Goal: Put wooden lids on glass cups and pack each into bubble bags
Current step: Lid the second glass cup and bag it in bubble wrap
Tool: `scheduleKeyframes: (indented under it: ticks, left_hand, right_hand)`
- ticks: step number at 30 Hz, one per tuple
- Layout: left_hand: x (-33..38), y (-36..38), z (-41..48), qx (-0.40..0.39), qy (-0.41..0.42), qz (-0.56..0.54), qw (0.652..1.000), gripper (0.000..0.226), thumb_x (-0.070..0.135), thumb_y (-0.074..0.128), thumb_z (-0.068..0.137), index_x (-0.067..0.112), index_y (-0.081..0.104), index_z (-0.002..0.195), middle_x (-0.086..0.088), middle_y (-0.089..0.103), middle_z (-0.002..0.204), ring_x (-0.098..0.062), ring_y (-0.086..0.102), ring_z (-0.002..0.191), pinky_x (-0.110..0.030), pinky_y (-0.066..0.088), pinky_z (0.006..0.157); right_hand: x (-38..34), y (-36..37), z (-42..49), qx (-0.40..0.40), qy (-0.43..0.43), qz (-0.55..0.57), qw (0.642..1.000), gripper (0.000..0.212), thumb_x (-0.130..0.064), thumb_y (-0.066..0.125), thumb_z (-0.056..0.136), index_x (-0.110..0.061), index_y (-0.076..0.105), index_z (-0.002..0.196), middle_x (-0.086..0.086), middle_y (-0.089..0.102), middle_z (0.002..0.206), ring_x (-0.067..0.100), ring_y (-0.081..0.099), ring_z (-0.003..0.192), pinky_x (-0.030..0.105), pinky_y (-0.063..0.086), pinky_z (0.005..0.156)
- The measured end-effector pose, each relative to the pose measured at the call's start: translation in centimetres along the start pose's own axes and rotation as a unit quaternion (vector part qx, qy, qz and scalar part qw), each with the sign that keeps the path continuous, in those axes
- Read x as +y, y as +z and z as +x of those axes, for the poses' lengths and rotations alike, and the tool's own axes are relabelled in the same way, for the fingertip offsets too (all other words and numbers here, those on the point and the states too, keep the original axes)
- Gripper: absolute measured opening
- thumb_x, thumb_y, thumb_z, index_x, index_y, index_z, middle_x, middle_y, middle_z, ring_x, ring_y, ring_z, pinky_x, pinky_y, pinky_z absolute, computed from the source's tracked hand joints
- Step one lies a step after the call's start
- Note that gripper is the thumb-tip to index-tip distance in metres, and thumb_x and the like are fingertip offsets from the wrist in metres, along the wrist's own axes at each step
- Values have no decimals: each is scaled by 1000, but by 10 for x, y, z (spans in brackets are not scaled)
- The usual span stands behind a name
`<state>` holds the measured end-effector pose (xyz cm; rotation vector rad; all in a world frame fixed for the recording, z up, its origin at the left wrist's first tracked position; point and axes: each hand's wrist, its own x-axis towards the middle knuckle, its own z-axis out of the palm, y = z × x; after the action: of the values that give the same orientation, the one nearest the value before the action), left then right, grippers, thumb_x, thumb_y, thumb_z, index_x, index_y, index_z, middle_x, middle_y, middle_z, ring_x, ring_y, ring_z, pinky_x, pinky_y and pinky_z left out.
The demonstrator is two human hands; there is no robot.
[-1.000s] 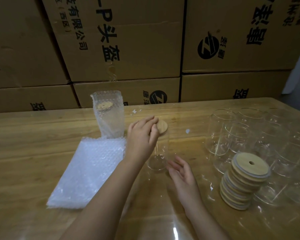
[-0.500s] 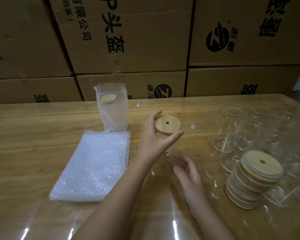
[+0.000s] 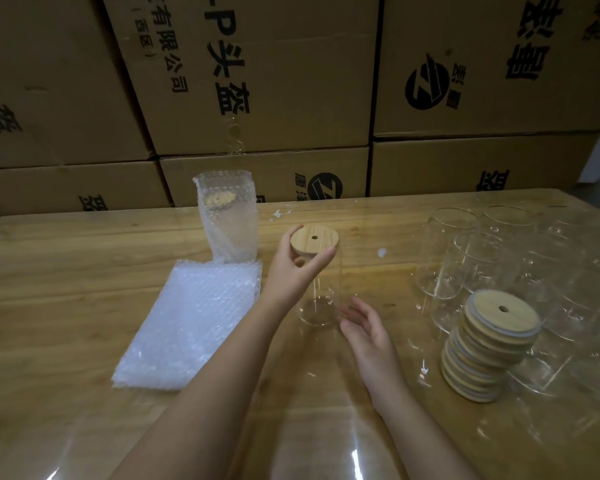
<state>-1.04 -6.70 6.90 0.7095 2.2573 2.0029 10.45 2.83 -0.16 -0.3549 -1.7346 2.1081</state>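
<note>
Behind your workspace, stacked cardboard boxes (image 3: 291, 81) fill the background, and the wooden desk (image 3: 66, 271) stretches across in front of them. On its left lies a flat pile of bubble bags (image 3: 194, 323); on its right stands a cluster of empty glass cups (image 3: 482, 261), with a leaning stack of wooden lids (image 3: 489, 348) just in front of them. Beyond the pile, one bagged cup (image 3: 227, 220) stands upright with a lid inside. Near the middle, the glass cup (image 3: 321, 299) you are working on stands upright. Your left grip (image 3: 297, 271) reaches to its top and pinches the rim of the wooden lid (image 3: 314, 239), which sits on the cup's mouth, between thumb and forefinger. Your right grip (image 3: 364, 329) lies with relaxed fingers just beside the cup's base, holding nothing; whether it touches the glass you cannot tell.
</note>
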Motion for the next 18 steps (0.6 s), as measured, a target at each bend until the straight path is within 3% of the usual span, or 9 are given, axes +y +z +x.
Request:
scheduleKeyframes:
  ticks: [2, 3, 5, 7, 8, 10, 12, 15, 18]
  left_hand:
    - [-3, -12, -4, 3, -51, 1, 999, 74, 65, 63, 75, 23, 46, 134, 11, 56, 123, -1, 55, 109, -25, 47, 92]
    - [-6, -21, -7, 33, -75, 3, 997, 60, 62, 56, 84, 19, 53, 126, 4, 60, 121, -8, 57, 107, -31, 47, 92]
    - [-13, -40, -16, 125, -75, 120, 982, 35, 50, 49, 93, 18, 62, 95, 0, 65, 95, -19, 61, 90, -35, 48, 76]
    - [-18, -59, -25, 147, -71, 374, 913, 33, 49, 53, 88, 17, 53, 84, 1, 54, 89, -23, 56, 84, -33, 44, 64]
    - [-20, -66, -29, 122, -79, 484, 863, 36, 52, 54, 85, 17, 48, 87, 0, 47, 93, -23, 53, 88, -32, 42, 64]
    - [-20, -74, -34, 40, -117, 605, 787, 43, 56, 54, 82, 18, 42, 96, -2, 42, 100, -26, 51, 98, -32, 40, 66]
    - [-17, -78, -35, -22, -150, 638, 755, 44, 55, 55, 82, 18, 44, 105, -2, 47, 106, -25, 52, 104, -31, 39, 69]
    - [-10, -87, -29, -41, -145, 641, 753, 28, 43, 53, 87, 17, 49, 97, 1, 54, 96, -20, 57, 96, -27, 37, 61]
    - [-2, -88, -29, -54, -160, 654, 738, 45, 58, 56, 83, 17, 49, 102, 2, 50, 97, -19, 55, 92, -26, 37, 62]
  right_hand:
    - [0, 0, 0, 0, -1, -5, 1000, 37, -6, 56, 93, -27, 48, 123, -5, 60, 120, -5, 59, 101, 12, 47, 81]
    - [1, 0, 0, 1, -2, -6, 1000, 37, -5, 55, 93, -26, 48, 123, -3, 59, 121, -4, 58, 101, 12, 47, 81]
    - [1, -1, 1, 1, -1, -4, 1000, 37, -4, 55, 93, -25, 47, 123, -2, 59, 120, -6, 58, 99, 10, 47, 79]
    - [2, 0, 2, 0, -1, -4, 1000, 36, -5, 56, 93, -25, 48, 122, -4, 60, 119, -10, 60, 96, 7, 46, 77]
    - [3, 0, 2, 0, -2, -5, 1000, 36, -5, 56, 93, -25, 48, 122, -4, 60, 119, -10, 60, 95, 6, 46, 76]
    - [3, 0, 2, 1, -2, -5, 1000, 36, -5, 57, 93, -25, 48, 122, -4, 60, 119, -10, 59, 96, 6, 46, 76]
    - [4, 0, 2, 2, -3, -9, 1000, 36, -6, 57, 93, -24, 49, 122, -4, 61, 119, -10, 59, 96, 6, 46, 76]
    - [4, 0, 2, 2, -1, -16, 1000, 35, -7, 58, 93, -27, 49, 121, -6, 61, 119, -12, 59, 96, 8, 47, 77]
    - [5, 0, 1, 0, -2, -20, 1000, 35, -7, 57, 93, -28, 49, 121, -6, 61, 120, -12, 60, 95, 9, 47, 78]
